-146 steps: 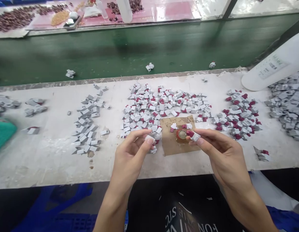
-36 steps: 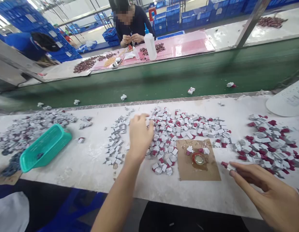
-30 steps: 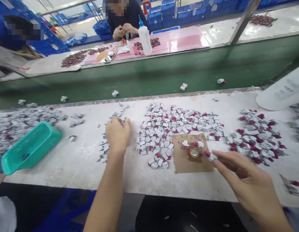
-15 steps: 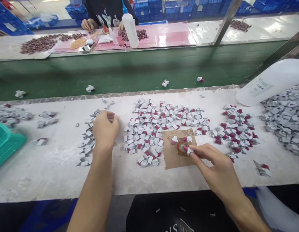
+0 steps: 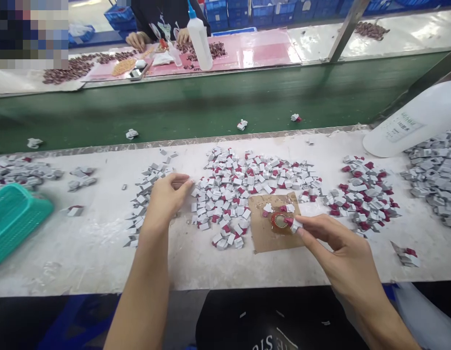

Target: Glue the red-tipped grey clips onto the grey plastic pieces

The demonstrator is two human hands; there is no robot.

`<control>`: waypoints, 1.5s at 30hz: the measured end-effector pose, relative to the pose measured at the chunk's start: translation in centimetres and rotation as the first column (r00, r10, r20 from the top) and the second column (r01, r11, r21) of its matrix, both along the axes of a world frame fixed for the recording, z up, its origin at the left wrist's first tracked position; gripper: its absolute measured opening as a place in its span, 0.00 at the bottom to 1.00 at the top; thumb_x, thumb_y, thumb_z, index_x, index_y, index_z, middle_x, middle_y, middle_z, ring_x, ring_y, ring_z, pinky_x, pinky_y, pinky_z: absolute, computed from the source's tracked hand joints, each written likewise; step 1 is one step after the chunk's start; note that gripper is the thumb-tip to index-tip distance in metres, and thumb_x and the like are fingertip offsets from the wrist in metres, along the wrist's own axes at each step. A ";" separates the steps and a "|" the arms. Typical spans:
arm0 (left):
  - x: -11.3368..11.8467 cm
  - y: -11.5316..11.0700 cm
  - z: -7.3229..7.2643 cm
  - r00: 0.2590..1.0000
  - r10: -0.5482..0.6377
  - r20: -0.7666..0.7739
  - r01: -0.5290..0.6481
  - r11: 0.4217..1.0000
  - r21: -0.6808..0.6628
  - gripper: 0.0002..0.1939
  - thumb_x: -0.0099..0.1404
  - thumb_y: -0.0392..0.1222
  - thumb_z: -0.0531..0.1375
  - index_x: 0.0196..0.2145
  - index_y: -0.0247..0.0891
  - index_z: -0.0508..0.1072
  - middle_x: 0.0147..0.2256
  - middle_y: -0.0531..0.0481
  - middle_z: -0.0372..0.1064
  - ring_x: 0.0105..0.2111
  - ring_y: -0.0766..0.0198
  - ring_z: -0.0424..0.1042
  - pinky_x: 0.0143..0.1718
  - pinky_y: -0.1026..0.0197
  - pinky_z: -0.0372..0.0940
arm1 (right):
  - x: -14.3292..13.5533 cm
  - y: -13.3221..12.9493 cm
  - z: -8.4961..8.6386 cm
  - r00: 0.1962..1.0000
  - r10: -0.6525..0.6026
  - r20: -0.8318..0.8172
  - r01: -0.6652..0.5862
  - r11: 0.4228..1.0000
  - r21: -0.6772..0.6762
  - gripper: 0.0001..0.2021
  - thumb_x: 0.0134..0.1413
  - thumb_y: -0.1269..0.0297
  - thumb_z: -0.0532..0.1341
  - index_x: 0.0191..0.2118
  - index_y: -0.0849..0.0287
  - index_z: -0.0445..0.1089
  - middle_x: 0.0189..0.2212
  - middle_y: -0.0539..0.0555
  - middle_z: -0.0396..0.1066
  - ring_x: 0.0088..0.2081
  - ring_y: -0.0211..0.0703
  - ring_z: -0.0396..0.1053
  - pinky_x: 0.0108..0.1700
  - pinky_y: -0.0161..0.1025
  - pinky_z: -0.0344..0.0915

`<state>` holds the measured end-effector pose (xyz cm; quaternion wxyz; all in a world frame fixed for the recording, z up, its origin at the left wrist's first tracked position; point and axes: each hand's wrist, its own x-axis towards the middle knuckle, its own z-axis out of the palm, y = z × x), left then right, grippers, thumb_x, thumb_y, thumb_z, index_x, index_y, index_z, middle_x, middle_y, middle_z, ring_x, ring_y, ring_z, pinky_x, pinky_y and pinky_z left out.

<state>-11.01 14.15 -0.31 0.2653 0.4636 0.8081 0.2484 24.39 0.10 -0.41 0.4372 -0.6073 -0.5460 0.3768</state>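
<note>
R hand (image 5: 340, 248) pinches gry/maroon pc (image 5: 296, 225) — L hand (image 5: 164, 200) part-curled, nr mid pile (image 5: 225, 194).

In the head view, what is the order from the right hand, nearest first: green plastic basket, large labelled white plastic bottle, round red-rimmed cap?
1. Round red-rimmed cap: on brown cardboard, left of the right hand.
2. Large labelled white bottle: beyond the hand, to its right.
3. Green plastic basket: far left edge.

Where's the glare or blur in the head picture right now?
In the head view, glare pales the pink sheet, pixelation covers the top left corner, and the label on the large bottle is too soft to read clearly; the right hand looks reasonably sharp.
</note>
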 end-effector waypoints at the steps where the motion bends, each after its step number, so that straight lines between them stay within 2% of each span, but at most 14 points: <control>1: -0.1 0.0 0.0 1.000 -0.009 0.013 0.009 1.000 -0.012 0.11 0.60 0.48 0.70 0.39 0.43 0.84 0.41 0.43 0.88 0.44 0.44 0.87 0.49 0.49 0.79 | 0.0 0.2 0.1 0.999 -0.015 -0.050 0.015 1.000 -0.007 0.07 0.73 0.58 0.75 0.51 0.43 0.91 0.47 0.53 0.90 0.47 0.50 0.90 0.49 0.40 0.89; 5: 0.0 -0.5 0.8 0.999 -0.021 0.036 0.020 1.000 0.010 0.10 0.56 0.47 0.72 0.36 0.44 0.83 0.35 0.44 0.85 0.41 0.42 0.86 0.49 0.45 0.80 | -0.4 1.2 0.4 0.965 -0.064 -0.254 0.053 0.997 -0.047 0.09 0.72 0.56 0.77 0.53 0.42 0.92 0.51 0.53 0.90 0.51 0.52 0.90 0.52 0.42 0.90; 8: 1.7 -2.0 1.8 0.995 -0.030 0.093 0.018 0.992 0.128 0.15 0.62 0.49 0.72 0.45 0.43 0.82 0.42 0.43 0.86 0.48 0.42 0.87 0.54 0.43 0.81 | -0.8 1.9 0.8 0.910 -0.055 -0.411 0.035 0.998 -0.056 0.09 0.72 0.56 0.78 0.54 0.41 0.92 0.51 0.53 0.91 0.50 0.53 0.91 0.52 0.45 0.91; 10: 4.0 -3.7 2.5 0.969 -0.129 0.211 0.085 0.975 0.204 0.19 0.66 0.53 0.73 0.51 0.43 0.82 0.46 0.43 0.87 0.50 0.46 0.87 0.55 0.45 0.83 | -1.1 2.3 1.0 0.868 -0.043 -0.495 0.025 0.999 -0.044 0.08 0.72 0.57 0.78 0.53 0.41 0.92 0.51 0.52 0.91 0.49 0.52 0.91 0.52 0.47 0.92; 12: 6.9 -5.4 3.1 0.865 -0.293 0.407 0.199 0.945 0.258 0.18 0.69 0.54 0.76 0.51 0.44 0.83 0.45 0.44 0.87 0.47 0.50 0.88 0.51 0.49 0.84 | -1.4 2.6 1.3 0.841 -0.034 -0.540 0.032 0.999 -0.014 0.07 0.72 0.57 0.78 0.52 0.41 0.92 0.52 0.51 0.90 0.48 0.50 0.91 0.52 0.46 0.92; 14: 9.9 -6.7 3.3 0.688 -0.409 0.600 0.276 0.912 0.305 0.14 0.71 0.51 0.77 0.49 0.43 0.84 0.43 0.44 0.88 0.44 0.53 0.88 0.50 0.53 0.84 | -1.7 2.7 1.6 0.828 -0.018 -0.560 0.036 0.999 0.020 0.07 0.72 0.57 0.78 0.52 0.40 0.92 0.53 0.51 0.90 0.49 0.49 0.91 0.53 0.44 0.91; 17: 13.1 -7.5 3.2 0.465 -0.436 0.771 0.296 0.897 0.328 0.10 0.75 0.46 0.75 0.48 0.42 0.83 0.46 0.45 0.89 0.47 0.56 0.89 0.52 0.57 0.83 | -1.8 2.7 1.8 0.817 0.006 -0.577 0.018 0.999 0.037 0.07 0.73 0.57 0.78 0.52 0.41 0.92 0.53 0.52 0.90 0.50 0.53 0.91 0.48 0.45 0.92; 19: 14.2 -7.6 3.1 0.379 -0.430 0.820 0.305 0.894 0.328 0.08 0.76 0.45 0.75 0.48 0.42 0.83 0.47 0.45 0.90 0.49 0.57 0.89 0.52 0.59 0.83 | -1.6 2.6 1.8 0.815 0.011 -0.580 0.009 0.999 0.031 0.06 0.73 0.57 0.78 0.52 0.41 0.92 0.52 0.53 0.91 0.50 0.54 0.91 0.48 0.47 0.92; 21: 14.7 -7.5 3.1 0.340 -0.427 0.838 0.324 0.890 0.322 0.08 0.76 0.45 0.75 0.47 0.41 0.84 0.47 0.45 0.90 0.48 0.57 0.89 0.50 0.60 0.83 | -1.4 2.5 1.7 0.819 0.009 -0.573 0.010 0.999 0.030 0.06 0.73 0.58 0.77 0.52 0.41 0.92 0.52 0.53 0.91 0.51 0.53 0.91 0.52 0.48 0.92; 24: 14.9 -7.4 3.1 0.325 -0.427 0.844 0.334 0.887 0.320 0.09 0.75 0.45 0.76 0.46 0.40 0.84 0.45 0.45 0.89 0.46 0.57 0.89 0.46 0.59 0.84 | -1.2 2.2 1.4 0.829 0.003 -0.559 0.025 0.999 0.042 0.07 0.73 0.59 0.77 0.52 0.40 0.92 0.52 0.51 0.91 0.52 0.50 0.90 0.57 0.46 0.90; 29: 14.8 -7.4 2.9 0.377 -0.435 0.818 0.367 0.881 0.299 0.09 0.74 0.48 0.76 0.46 0.43 0.84 0.46 0.45 0.89 0.48 0.52 0.89 0.50 0.53 0.85 | -1.2 2.2 1.7 0.836 0.004 -0.549 0.006 1.000 0.016 0.08 0.73 0.59 0.77 0.52 0.37 0.92 0.50 0.50 0.89 0.50 0.50 0.90 0.49 0.44 0.91; 35: 14.9 -7.6 2.6 0.419 -0.471 0.776 0.412 0.860 0.300 0.07 0.75 0.47 0.75 0.46 0.45 0.85 0.47 0.45 0.88 0.48 0.52 0.89 0.51 0.52 0.85 | -1.0 2.6 2.5 0.909 0.031 -0.416 -0.034 0.999 0.000 0.07 0.72 0.61 0.77 0.50 0.41 0.93 0.42 0.52 0.86 0.43 0.46 0.87 0.45 0.41 0.89; 41: 14.2 -7.5 2.8 0.464 -0.528 0.711 0.457 0.831 0.318 0.03 0.78 0.45 0.72 0.48 0.48 0.85 0.51 0.46 0.86 0.49 0.54 0.87 0.53 0.53 0.85 | -0.3 3.9 2.6 0.876 0.163 -0.454 -0.196 0.980 -0.026 0.07 0.71 0.61 0.77 0.50 0.42 0.93 0.44 0.54 0.88 0.45 0.48 0.87 0.46 0.43 0.88; 45: 12.7 -6.2 3.2 0.485 -0.521 0.703 0.466 0.833 0.296 0.06 0.77 0.47 0.72 0.48 0.48 0.83 0.47 0.45 0.85 0.45 0.54 0.86 0.50 0.52 0.85 | 0.0 7.2 3.1 0.832 0.336 -0.441 -0.403 0.913 -0.065 0.09 0.72 0.55 0.76 0.53 0.43 0.92 0.46 0.54 0.89 0.44 0.49 0.88 0.47 0.47 0.88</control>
